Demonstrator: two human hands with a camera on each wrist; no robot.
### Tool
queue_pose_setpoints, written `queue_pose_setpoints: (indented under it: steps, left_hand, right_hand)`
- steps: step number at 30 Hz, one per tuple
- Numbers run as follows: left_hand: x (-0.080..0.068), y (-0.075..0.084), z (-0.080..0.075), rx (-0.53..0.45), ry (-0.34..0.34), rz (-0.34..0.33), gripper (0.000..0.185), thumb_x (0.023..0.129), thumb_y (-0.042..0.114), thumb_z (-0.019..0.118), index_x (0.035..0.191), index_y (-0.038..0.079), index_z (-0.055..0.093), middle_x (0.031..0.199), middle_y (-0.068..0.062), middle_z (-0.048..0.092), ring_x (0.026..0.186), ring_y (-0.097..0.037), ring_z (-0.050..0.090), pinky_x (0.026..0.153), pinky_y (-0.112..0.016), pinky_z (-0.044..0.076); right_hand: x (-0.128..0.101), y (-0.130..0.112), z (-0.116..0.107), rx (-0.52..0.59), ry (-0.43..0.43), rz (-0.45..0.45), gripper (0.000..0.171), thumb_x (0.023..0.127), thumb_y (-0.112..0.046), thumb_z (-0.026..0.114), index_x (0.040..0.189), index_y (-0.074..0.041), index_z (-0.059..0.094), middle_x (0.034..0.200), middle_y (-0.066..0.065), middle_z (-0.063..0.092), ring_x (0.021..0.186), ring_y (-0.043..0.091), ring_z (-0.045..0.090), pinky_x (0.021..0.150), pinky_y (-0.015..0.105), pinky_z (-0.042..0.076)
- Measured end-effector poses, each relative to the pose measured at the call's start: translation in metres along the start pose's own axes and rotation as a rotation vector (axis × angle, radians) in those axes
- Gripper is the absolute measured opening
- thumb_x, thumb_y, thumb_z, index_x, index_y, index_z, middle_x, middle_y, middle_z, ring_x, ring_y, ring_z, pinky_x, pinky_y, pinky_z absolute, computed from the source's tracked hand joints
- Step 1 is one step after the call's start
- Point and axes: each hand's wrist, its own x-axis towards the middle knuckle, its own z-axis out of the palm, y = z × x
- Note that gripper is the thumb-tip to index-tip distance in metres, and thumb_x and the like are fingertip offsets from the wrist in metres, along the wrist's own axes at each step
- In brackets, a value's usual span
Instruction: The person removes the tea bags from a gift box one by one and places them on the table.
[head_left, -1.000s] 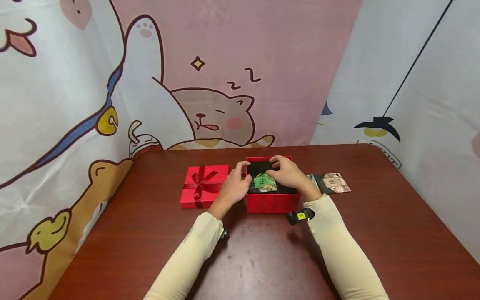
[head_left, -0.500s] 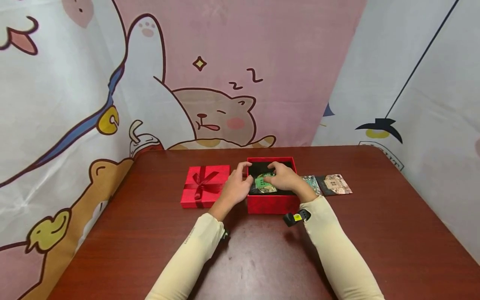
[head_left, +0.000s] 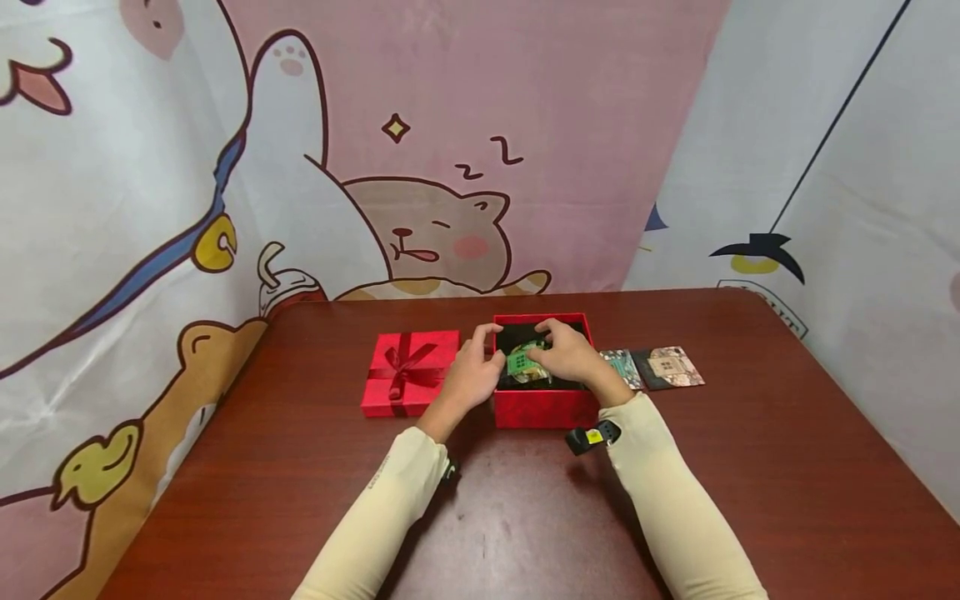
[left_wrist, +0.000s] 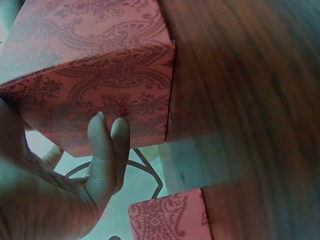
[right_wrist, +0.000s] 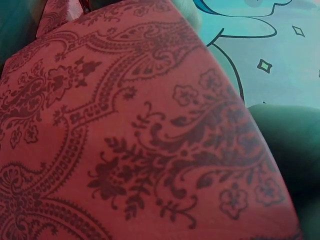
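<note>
Left hand (head_left: 468, 375) steadies the open red box (head_left: 545, 406), fingers flat on its side wall. Right hand (head_left: 567, 354) grasps green packet (head_left: 522, 362) inside, on tabletop (head_left: 525, 517).

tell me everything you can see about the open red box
The box is a square, lidless red box, seemingly of paper-covered card, printed with a darker paisley and flower pattern. Its inside is black and holds a small packet with a green label. It sits flat on the brown table, right of its bowed lid. The left hand rests fingers on its left wall; the right hand reaches inside, on the packet.
</note>
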Motion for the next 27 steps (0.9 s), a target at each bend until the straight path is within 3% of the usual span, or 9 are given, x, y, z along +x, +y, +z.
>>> queue_pose_setpoints:
  steps: [6,13,20,27]
  left_hand:
    - [0.001,-0.001,0.002,-0.003,0.002,0.006,0.04,0.097,0.023,0.051,0.137,0.027,0.047,0.116,-0.011,0.058,0.104,-0.025,0.057,0.089,-0.049,0.046]
    - [0.001,-0.001,0.001,-0.012,-0.003,0.008,0.041,0.098,0.024,0.051,0.138,0.026,0.047,0.116,-0.012,0.058,0.105,-0.026,0.057,0.088,-0.048,0.046]
    - [0.001,-0.001,0.0,-0.021,-0.009,0.013,0.04,0.098,0.022,0.051,0.138,0.025,0.046,0.117,-0.012,0.058,0.107,-0.026,0.057,0.087,-0.049,0.046]
    - [0.002,-0.003,0.001,-0.017,-0.006,0.008,0.041,0.098,0.025,0.05,0.138,0.026,0.046,0.117,-0.012,0.058,0.106,-0.026,0.057,0.087,-0.049,0.046]
  right_hand:
    - [0.0,0.001,0.001,0.02,0.011,-0.017,0.053,0.092,-0.02,0.063,0.137,0.003,0.049,0.13,0.029,0.056,0.121,0.042,0.053,0.1,0.054,0.042]
    - [0.003,0.001,0.007,0.03,-0.003,-0.076,0.044,0.091,-0.014,0.063,0.13,0.004,0.056,0.12,0.026,0.061,0.11,0.038,0.059,0.091,0.051,0.048]
    - [0.011,-0.001,0.016,0.01,-0.01,-0.117,0.044,0.084,-0.006,0.06,0.125,0.007,0.059,0.104,0.019,0.065,0.077,0.025,0.061,0.071,0.036,0.051]
    - [0.011,-0.003,0.015,-0.013,0.015,-0.101,0.038,0.085,-0.005,0.063,0.122,0.005,0.062,0.101,0.018,0.063,0.086,0.028,0.057,0.077,0.041,0.049]
